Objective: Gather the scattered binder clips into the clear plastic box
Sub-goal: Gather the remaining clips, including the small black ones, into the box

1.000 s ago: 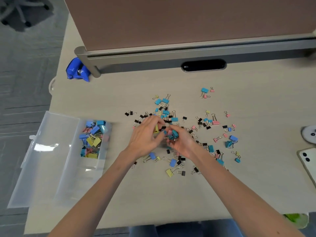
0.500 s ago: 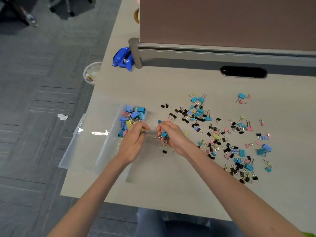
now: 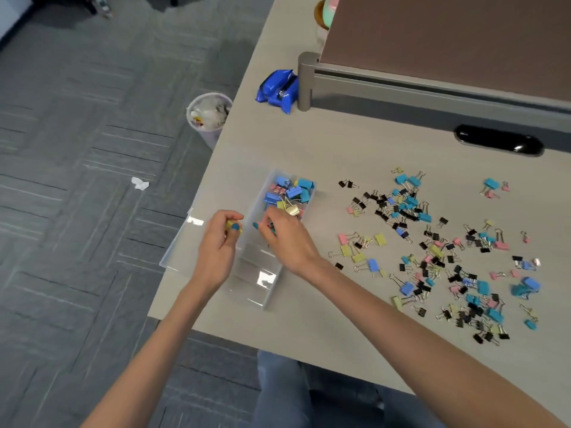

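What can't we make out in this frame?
- Head view: how many binder clips the left hand grip holds; curled fingers hide most.
- Head view: right hand grip over the clear plastic box; its fingers cover the clips.
- Head view: far-right clip pile, blurred.
- Head view: round object behind the partition, cut by it and the top edge.

No text, label, brand or number can be read anywhere. The blue packet (image 3: 277, 91) on the desk carries pale marks on its wrapper, too blurred to make out as letters. The clips (image 3: 408, 200) and the box (image 3: 256, 273) show plain surfaces with no legible print.
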Motion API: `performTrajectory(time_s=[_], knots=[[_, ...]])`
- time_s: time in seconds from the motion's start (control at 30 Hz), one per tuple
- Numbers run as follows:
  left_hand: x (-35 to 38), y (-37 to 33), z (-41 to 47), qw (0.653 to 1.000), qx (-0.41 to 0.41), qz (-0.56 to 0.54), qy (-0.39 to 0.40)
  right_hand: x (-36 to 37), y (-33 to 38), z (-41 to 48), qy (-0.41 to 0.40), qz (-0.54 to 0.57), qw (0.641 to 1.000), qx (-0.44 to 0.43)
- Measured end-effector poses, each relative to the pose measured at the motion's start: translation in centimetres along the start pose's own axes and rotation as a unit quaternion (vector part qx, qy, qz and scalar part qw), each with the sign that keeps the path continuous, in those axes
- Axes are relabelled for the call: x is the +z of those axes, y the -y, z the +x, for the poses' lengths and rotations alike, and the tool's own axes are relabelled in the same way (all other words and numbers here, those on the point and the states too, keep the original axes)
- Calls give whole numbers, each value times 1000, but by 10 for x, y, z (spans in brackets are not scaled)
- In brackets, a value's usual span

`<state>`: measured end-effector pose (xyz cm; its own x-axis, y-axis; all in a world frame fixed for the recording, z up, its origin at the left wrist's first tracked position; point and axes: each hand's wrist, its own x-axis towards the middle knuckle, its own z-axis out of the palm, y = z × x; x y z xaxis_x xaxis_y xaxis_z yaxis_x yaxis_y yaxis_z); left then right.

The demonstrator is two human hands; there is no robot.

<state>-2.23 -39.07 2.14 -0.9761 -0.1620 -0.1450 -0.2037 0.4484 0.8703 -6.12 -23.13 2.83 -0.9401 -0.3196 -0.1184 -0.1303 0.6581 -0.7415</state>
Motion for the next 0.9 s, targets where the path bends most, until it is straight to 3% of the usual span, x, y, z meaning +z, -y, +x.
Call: performTrajectory(time_s=[0.13, 0.27, 0.63, 0.9], knots=[[-7, 10, -4, 1000, -12, -18, -22, 29, 0, -2, -105, -216, 957, -163], [-11, 17, -10, 999, -19, -17, -23, 43, -11, -5, -148, -311, 920, -189], [-9, 22, -12, 999, 8, 25, -26, 47, -21, -12, -74, -242, 958, -136], [-1, 12, -13, 1000, 13, 7, -23, 30, -31, -28, -88, -175, 970, -145]])
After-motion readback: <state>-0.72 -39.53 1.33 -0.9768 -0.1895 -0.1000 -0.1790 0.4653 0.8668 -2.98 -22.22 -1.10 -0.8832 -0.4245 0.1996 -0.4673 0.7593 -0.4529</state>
